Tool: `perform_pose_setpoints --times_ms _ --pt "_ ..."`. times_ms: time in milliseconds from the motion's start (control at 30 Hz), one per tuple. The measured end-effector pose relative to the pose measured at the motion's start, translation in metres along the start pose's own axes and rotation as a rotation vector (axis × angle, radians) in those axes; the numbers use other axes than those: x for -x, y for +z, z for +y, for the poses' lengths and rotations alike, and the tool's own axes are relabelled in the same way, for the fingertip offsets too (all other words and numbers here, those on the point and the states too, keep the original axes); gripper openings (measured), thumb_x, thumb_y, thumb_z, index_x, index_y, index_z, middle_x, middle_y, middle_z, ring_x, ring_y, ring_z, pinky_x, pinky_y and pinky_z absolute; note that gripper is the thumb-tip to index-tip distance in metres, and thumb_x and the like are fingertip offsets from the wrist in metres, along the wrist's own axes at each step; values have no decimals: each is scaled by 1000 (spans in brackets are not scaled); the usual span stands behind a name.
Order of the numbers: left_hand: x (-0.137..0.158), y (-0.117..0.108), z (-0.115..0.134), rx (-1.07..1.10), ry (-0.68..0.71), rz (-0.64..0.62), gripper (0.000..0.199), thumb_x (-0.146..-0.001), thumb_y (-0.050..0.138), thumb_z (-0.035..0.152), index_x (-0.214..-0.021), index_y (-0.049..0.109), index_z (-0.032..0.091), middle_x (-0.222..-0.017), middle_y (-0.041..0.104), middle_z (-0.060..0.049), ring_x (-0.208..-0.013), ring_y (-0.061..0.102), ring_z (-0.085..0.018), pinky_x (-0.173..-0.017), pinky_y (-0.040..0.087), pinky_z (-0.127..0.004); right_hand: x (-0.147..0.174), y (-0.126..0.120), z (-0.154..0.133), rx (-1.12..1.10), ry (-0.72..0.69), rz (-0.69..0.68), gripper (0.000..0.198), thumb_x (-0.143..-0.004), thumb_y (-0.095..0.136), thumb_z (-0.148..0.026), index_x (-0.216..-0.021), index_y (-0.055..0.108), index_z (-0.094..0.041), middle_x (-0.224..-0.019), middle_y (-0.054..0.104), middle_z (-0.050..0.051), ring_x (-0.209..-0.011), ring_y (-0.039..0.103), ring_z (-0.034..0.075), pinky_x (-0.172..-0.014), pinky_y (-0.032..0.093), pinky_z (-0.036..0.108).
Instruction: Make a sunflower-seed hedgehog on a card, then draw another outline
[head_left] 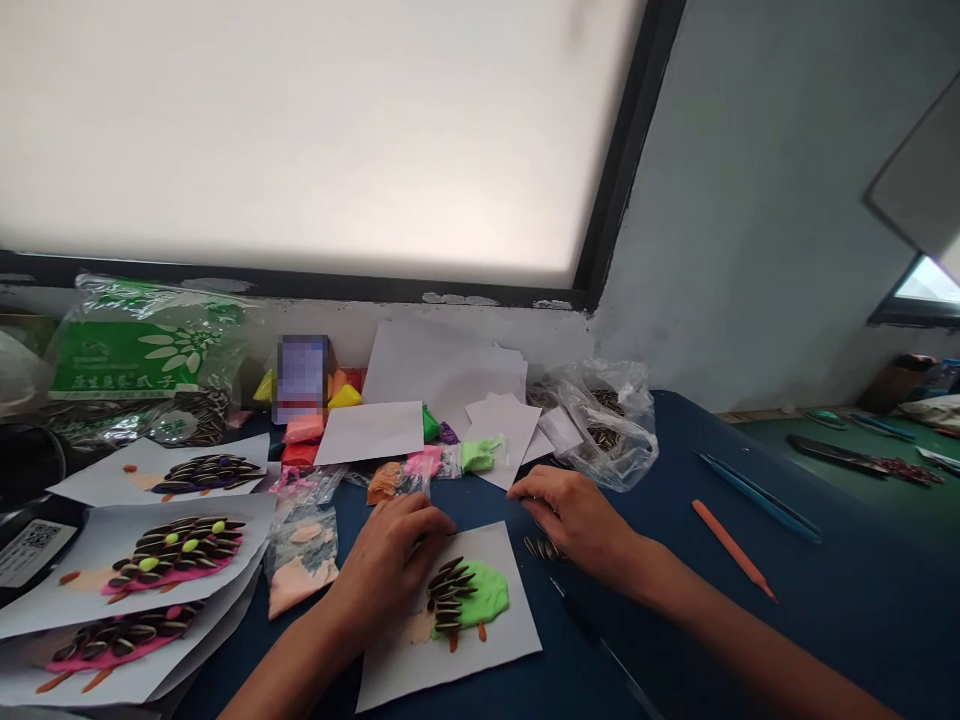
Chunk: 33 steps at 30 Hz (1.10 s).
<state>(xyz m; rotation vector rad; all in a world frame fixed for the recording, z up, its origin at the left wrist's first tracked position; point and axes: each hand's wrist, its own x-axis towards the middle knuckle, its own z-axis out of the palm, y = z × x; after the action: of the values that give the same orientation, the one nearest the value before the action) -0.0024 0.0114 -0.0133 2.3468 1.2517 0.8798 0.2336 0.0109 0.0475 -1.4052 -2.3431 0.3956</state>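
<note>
A small white card [510, 660] lies before me, bearing a light green clay body [487, 595] with rows of striped sunflower seeds [450, 595] on its left part. Pale clay on the card's left and two short orange-brown clay legs complete the shape. My left hand [401, 550] rests palm down over the card's upper left edge, fingers bent and nothing visibly held. Just beyond the upper right corner, my right hand [566, 515] has its fingers bent, thumb and forefinger close together; anything between them is too small to make out. Loose seeds [541, 548] lie beneath it.
Finished seed-and-clay cards [172, 555] overlap at left. Clay packets [300, 565], white paper [442, 370] and a clear bag of seeds [604, 430] line the back. An orange tool [731, 548], blue tools [757, 495] and a thin dark tool [592, 630] lie rightward.
</note>
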Motion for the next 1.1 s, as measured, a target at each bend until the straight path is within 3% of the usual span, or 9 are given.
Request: perform_pose_setpoints --times_ms 133,267,500,567,700,1100 --pt "0 0 1 2 4 -1 29 -93 41 28 -84 67 22 -81 62 -5 -75 55 -19 -65 39 -31 0 -1 2 92 46 -26 24 -89 51 -12 -106 68 -17 -96 69 8 -85 63 18 -74 45 27" --pt "0 -1 1 10 -4 -6 28 -93 42 27 -84 68 22 -81 62 -5 -76 56 -20 -65 39 -31 1 -2 0 138 70 -25 14 -87 53 -11 -91 66 -16 -87 68 5 -75 60 17 -67 42 26" --pt "0 0 1 5 -9 -8 26 -92 44 26 -84 69 21 -80 62 -4 -74 56 -19 -65 39 -30 11 -5 -28 -149 -76 -126 24 -89 51 -12 -96 74 -19 -90 69 5 -81 62 15 -72 45 24" --pt "0 0 1 3 -7 -5 26 -92 45 25 -84 69 21 -80 62 -4 -75 56 -19 -65 38 -30 15 -3 -37 -191 -65 -156 21 -84 58 -8 -91 75 -18 -85 70 3 -79 63 14 -70 45 22" --pt "0 -1 1 3 -3 -7 25 -91 45 24 -84 69 21 -81 62 -4 -76 57 -19 -67 39 -31 21 7 -46 -218 -49 -144 14 -77 65 -6 -78 73 -18 -74 68 -1 -70 62 12 -65 42 19" --pt "-2 -1 1 -32 9 -10 23 -91 46 23 -84 69 21 -80 62 -4 -76 57 -19 -67 39 -30 27 31 -42 -118 -145 -58 13 -84 59 -10 -79 67 -18 -78 65 1 -71 59 13 -64 41 22"
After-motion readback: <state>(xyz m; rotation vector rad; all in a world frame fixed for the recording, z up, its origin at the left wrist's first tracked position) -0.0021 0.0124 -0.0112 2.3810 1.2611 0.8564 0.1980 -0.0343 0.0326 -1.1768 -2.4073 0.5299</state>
